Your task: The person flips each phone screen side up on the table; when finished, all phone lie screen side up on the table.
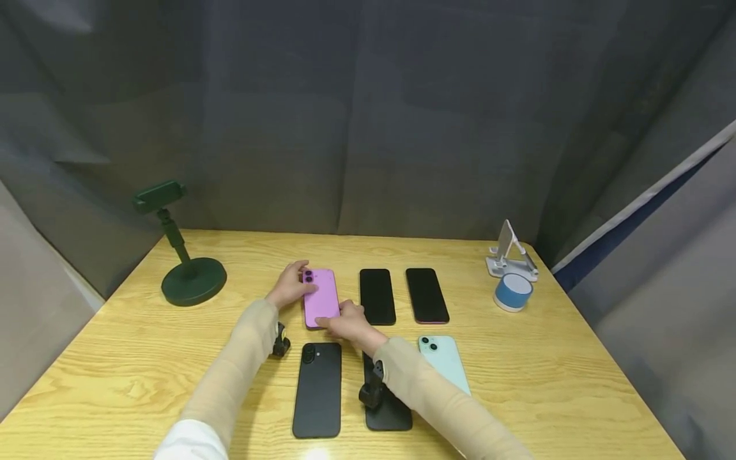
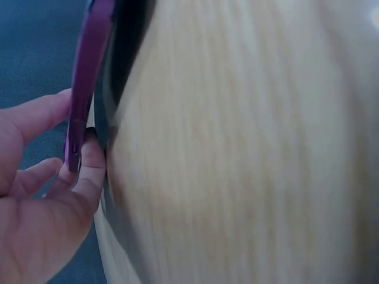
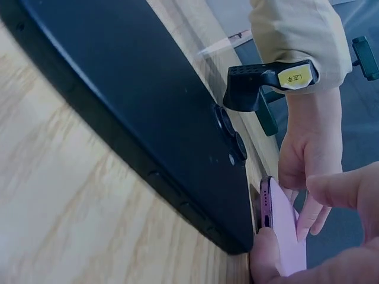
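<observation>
A pink-purple phone [image 1: 323,299], camera side up, is held at both ends. My left hand [image 1: 290,285] grips its upper left part, thumb on the back; in the left wrist view the fingers of the left hand [image 2: 53,189] lie on both faces of the phone [image 2: 89,71]. My right hand [image 1: 349,322] pinches the lower end; in the right wrist view a thumb and finger of the right hand [image 3: 349,236] meet the phone's [image 3: 287,231] end. Just below lies a black phone [image 1: 318,390], camera side up, seen large in the right wrist view.
Two phones lie screen up, one [image 1: 377,297] beside the other [image 1: 427,295]. A dark phone [image 1: 388,412] sits under the right forearm, a mint phone [image 1: 445,361] beside it. A green stand [image 1: 193,281], a white stand [image 1: 508,255] and a blue-white cylinder [image 1: 513,292] flank them.
</observation>
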